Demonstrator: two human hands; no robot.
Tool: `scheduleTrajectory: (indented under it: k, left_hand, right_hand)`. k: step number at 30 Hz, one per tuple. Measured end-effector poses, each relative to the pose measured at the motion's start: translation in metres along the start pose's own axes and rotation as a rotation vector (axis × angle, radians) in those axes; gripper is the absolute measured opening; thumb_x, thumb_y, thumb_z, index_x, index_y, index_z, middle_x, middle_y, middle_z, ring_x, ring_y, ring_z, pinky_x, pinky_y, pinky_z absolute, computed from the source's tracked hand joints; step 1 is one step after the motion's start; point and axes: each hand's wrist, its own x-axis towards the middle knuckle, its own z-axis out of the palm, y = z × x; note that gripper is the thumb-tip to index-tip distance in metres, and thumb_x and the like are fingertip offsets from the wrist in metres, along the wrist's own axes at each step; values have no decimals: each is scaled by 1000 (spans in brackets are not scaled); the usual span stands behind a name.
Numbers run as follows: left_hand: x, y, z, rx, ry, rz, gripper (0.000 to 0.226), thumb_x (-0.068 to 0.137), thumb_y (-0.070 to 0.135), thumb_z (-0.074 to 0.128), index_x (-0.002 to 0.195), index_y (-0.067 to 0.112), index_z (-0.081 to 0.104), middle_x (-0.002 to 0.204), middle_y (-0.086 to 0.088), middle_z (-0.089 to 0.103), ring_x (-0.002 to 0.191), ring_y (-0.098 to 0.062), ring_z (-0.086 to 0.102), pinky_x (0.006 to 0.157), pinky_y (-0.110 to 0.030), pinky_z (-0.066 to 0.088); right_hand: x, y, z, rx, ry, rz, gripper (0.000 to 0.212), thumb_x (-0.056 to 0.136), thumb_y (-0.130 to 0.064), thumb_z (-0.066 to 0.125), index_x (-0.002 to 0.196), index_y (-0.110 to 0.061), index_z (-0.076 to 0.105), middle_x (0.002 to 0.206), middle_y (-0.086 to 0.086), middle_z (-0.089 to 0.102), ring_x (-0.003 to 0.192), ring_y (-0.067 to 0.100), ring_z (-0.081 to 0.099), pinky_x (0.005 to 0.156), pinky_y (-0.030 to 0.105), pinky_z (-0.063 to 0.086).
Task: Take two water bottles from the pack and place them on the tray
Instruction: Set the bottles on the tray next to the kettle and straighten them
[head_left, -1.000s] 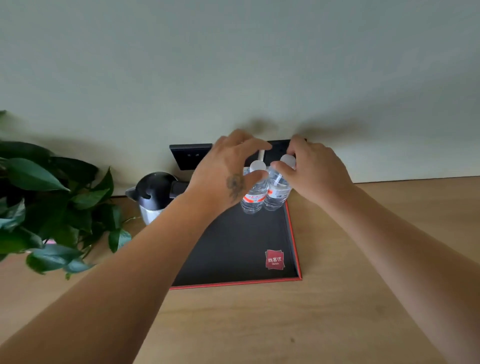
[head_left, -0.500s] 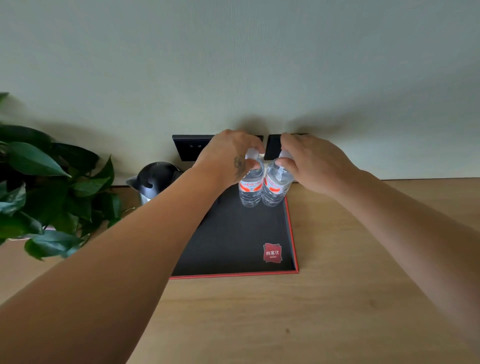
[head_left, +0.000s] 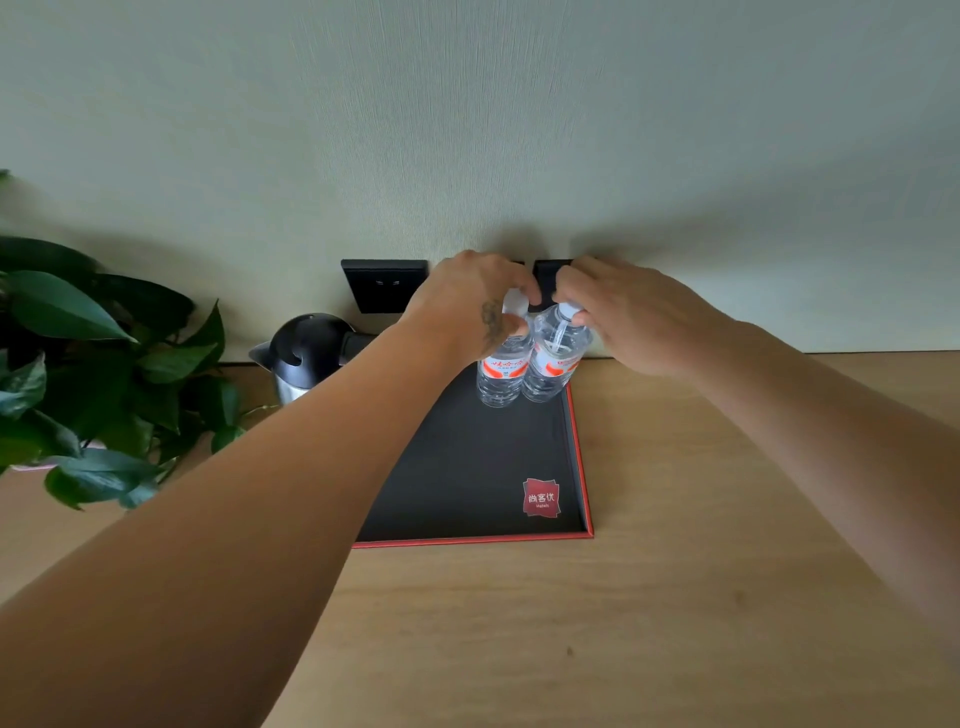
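Observation:
Two clear water bottles with red-and-white labels stand upright side by side at the far right corner of a black tray (head_left: 467, 467) with a red rim. My left hand (head_left: 467, 306) grips the neck and cap of the left bottle (head_left: 500, 376). My right hand (head_left: 623, 317) holds the cap of the right bottle (head_left: 550, 369). The two bottles touch each other. No pack is in view.
A black-lidded steel kettle (head_left: 306, 353) stands left of the tray, behind my left forearm. A leafy green plant (head_left: 88, 374) fills the left edge. Black wall sockets (head_left: 384, 286) sit on the wall just behind the bottles. Bare wooden tabletop (head_left: 701, 571) lies to the right and front.
Both hands and the bottles shifted slightly toward the wall and settled at the tray's far corner. The grips on the caps stay the same.

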Motion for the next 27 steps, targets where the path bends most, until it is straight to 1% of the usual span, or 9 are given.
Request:
scheduleTrajectory:
  k: [3,5,7,10,13,17,20,23,27]
  left_hand:
    - [0,1,-1,5,-6,-11,31,95,30,84,125,34,78,126,1,77,118,-27,71,102,-40,57]
    - [-1,2,0,-2,0,-19,30,94,30,84,124,34,79,125,2,78,116,-27,71,101,-39,57]
    - [-2,4,1,-7,4,-33,29,94,30,84,123,33,79,123,0,79,113,-28,73,100,-40,59]
    - [-4,4,2,-13,11,-34,26,94,29,84,120,32,80,118,-1,80,109,-28,74,95,-36,59]
    - [-7,3,2,-2,16,-14,22,93,28,84,115,30,81,114,-1,80,106,-28,73,93,-36,57]
    - [-12,-1,3,-15,34,-15,20,91,25,86,111,28,82,112,-1,79,103,-28,72,91,-36,58]
    - [-16,-4,5,-45,70,-25,22,90,26,87,112,29,83,114,-1,79,106,-27,71,91,-36,58]
    - [-16,-1,9,-53,77,-15,23,91,26,85,114,30,81,111,0,77,106,-26,70,88,-33,53]
    - [-11,2,10,-36,63,-14,26,91,29,86,116,32,81,97,9,59,92,-17,56,81,-26,40]
  right_hand:
    - [-4,3,-2,31,3,-18,21,101,-4,65,121,-6,58,118,13,65,101,40,62,68,43,47]
    - [-7,-1,-3,91,49,31,28,102,-24,68,124,-10,58,120,9,67,108,38,63,73,43,49]
    - [-9,-7,-2,108,72,117,38,103,-43,64,126,-14,57,122,7,70,113,36,63,76,43,52]
    - [-8,-13,5,71,110,200,42,106,-49,57,125,-12,57,108,12,76,100,38,69,69,42,50]
    - [-5,-18,8,-3,116,215,37,107,-43,57,120,-8,58,101,14,75,95,39,68,65,41,46]
    - [-8,-14,2,-26,83,147,23,109,-27,57,120,-6,58,107,14,73,101,39,63,67,44,49]
    - [-12,-9,-5,-10,43,62,16,107,-14,60,121,-6,59,110,13,70,99,36,60,67,45,48]
    - [-14,-10,-8,-11,18,9,20,102,-2,63,121,-7,60,110,11,69,99,35,60,69,46,50]
    - [-18,-13,-5,10,23,-58,33,91,13,67,117,-6,62,105,13,67,97,36,60,66,43,43]
